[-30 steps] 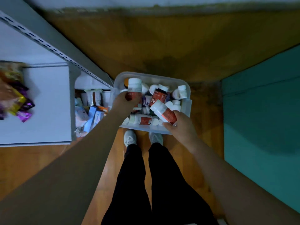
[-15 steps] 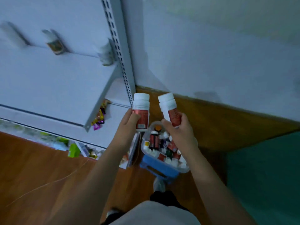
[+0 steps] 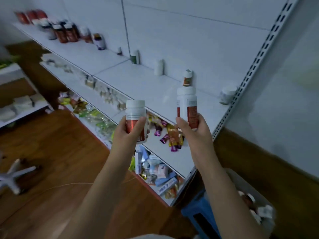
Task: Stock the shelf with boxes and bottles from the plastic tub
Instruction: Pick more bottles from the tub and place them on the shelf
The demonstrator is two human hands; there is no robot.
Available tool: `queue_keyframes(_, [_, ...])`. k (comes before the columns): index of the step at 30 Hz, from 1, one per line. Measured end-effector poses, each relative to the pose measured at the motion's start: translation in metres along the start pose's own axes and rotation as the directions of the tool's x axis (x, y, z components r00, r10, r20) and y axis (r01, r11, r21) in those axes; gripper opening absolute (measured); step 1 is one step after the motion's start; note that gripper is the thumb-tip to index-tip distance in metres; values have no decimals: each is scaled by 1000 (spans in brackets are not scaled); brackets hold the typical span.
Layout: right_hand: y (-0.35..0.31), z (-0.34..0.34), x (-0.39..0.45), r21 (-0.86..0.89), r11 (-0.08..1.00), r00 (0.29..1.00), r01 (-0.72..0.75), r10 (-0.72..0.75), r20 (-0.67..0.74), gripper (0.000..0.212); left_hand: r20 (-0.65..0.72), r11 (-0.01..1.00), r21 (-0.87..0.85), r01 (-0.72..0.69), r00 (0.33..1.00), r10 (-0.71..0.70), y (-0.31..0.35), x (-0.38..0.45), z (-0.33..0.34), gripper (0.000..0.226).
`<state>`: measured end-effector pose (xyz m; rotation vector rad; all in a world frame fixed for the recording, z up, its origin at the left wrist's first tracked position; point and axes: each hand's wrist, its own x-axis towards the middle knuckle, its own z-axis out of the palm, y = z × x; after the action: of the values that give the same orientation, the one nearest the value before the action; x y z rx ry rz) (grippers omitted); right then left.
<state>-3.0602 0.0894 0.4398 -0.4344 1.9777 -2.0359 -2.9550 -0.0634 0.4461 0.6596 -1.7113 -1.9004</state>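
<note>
Head view: plastic tub (image 3: 259,200), near right, contents blurred. Two red-labelled white bottles, one (image 3: 136,120) held in left hand (image 3: 128,133) grip, one (image 3: 187,107) in right hand (image 3: 194,133) grip.

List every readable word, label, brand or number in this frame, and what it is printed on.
None can be read.
Bottle in left hand: fine print on white label, too small.
Bottle in right hand: print blurred.
Shelf bottles: labels blurred.
Boxes on the bottom shelf: markings illegible.

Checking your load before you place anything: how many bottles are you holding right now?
2: one bottle upright in the left hand, one bottle upright in the right hand.
</note>
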Motion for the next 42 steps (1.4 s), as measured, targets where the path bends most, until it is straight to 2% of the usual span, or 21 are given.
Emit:
queue_keyframes(3, [-1, 54, -5, -2, 1000, 996, 25, -25, 83, 28, -112, 1000, -13, -4, 994, 3, 2, -1, -57, 38])
queue_keyframes(7, [-2, 116, -6, 34, 999, 982, 29, -35, 186, 39, -213, 1000, -25, -17, 977, 11, 2, 0, -115, 42])
queue_keyframes(13, [6, 184, 20, 20, 999, 958, 42, -46, 282, 55, -294, 999, -32, -33, 956, 22, -7, 19, -166, 38])
queue_keyframes(17, [16, 222, 53, 6, 999, 945, 50, -50, 322, 47, -340, 1000, -26, -14, 941, 5, -12, 51, -189, 36])
queue_keyframes(24, [24, 298, 151, 16, 1000, 940, 23, -27, 339, 57, -384, 998, 38, 56, 923, -37, -8, 156, -230, 18])
queue_keyframes(32, [9, 403, 290, 53, 998, 923, 18, -36, 383, 29, -439, 991, 108, 84, 898, -28, 17, 304, -281, 20])
queue_keyframes(36, [12, 455, 341, 26, 1000, 913, 7, -17, 407, 40, -463, 988, 98, 122, 884, -63, 13, 360, -313, 31])
queue_keyframes(40, [27, 505, 380, -2, 1000, 916, -23, 22, 401, 42, -469, 982, 78, 172, 876, -116, -1, 404, -350, 18])
queue_keyframes(42, [34, 530, 397, -34, 999, 919, -41, 51, 391, 49, -463, 981, 56, 185, 875, -139, -6, 429, -372, 21])
